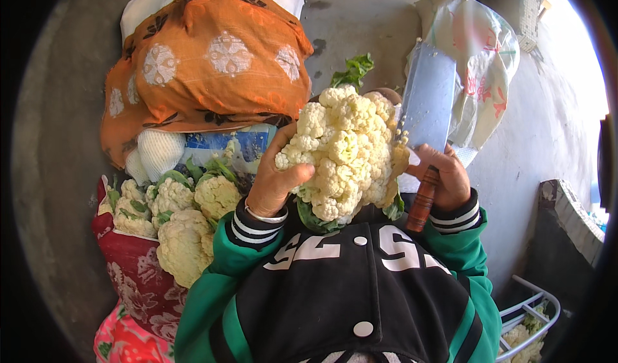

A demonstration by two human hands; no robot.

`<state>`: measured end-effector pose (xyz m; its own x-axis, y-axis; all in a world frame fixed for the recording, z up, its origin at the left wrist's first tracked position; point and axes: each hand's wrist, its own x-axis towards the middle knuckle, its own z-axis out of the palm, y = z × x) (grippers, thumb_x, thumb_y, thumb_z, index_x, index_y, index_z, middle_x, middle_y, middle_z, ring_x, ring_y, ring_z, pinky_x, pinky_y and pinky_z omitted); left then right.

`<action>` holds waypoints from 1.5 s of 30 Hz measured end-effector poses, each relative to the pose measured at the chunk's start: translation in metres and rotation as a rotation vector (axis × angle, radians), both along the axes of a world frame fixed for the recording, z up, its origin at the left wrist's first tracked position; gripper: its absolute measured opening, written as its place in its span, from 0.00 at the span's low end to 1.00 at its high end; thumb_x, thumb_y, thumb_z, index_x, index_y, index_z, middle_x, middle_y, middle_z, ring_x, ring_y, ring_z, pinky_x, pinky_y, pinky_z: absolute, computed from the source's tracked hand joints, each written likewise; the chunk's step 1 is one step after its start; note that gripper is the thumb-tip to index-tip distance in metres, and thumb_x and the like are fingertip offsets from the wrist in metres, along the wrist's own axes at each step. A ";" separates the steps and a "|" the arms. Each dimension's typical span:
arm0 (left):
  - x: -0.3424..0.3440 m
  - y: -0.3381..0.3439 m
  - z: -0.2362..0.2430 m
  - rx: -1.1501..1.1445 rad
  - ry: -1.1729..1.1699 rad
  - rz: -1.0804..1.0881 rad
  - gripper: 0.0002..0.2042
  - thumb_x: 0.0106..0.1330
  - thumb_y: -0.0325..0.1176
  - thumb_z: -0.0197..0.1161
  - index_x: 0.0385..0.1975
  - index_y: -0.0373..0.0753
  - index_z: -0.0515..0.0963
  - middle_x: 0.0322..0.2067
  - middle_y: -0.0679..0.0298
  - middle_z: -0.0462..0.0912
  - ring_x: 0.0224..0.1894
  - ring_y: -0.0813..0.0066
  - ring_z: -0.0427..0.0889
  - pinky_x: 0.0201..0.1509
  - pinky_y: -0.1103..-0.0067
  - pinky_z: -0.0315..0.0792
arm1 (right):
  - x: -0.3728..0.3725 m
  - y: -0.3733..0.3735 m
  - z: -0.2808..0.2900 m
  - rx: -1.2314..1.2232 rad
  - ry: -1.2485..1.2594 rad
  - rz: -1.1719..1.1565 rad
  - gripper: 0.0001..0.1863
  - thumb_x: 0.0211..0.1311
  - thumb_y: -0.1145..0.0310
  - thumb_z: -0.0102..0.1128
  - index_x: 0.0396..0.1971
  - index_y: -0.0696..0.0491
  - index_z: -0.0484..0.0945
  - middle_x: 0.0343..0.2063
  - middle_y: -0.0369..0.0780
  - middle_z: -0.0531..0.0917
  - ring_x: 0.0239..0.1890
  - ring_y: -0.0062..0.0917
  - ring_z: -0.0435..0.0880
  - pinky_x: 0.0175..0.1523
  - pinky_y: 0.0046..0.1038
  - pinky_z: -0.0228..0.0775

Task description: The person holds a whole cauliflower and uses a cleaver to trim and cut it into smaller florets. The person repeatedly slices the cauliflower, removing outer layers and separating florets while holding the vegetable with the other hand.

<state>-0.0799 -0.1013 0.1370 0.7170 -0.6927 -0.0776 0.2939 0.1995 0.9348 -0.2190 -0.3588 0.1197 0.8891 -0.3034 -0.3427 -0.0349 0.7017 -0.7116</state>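
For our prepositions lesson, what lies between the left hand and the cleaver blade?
In the head view, the held cauliflower lies between the left hand and the cleaver blade.

A cauliflower (347,153) is at the centre, a cleaver (427,99) just to its right. Beyond the cleaver is a plastic bag (486,73). To the left lie piled cauliflowers (185,244), with a draped cloth (212,54) behind them. At the lower right, florets (524,342) show behind a tubular frame (539,291).

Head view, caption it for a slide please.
Left hand holds a cauliflower; right hand holds a brown-handled cleaver.
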 end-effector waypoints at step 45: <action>0.102 -0.073 -0.029 0.434 -0.482 0.285 0.21 0.72 0.31 0.60 0.60 0.37 0.62 0.46 0.61 0.77 0.41 0.77 0.79 0.46 0.79 0.76 | 0.047 -0.033 -0.071 0.113 0.161 -0.138 0.18 0.55 0.71 0.70 0.46 0.57 0.78 0.37 0.35 0.83 0.34 0.20 0.77 0.45 0.23 0.70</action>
<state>0.0222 -0.1745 0.1082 0.8896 -0.4516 0.0674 -0.1810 -0.2131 0.9601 -0.1719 -0.3917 0.0486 0.7728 -0.3696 -0.5158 -0.0401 0.7828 -0.6210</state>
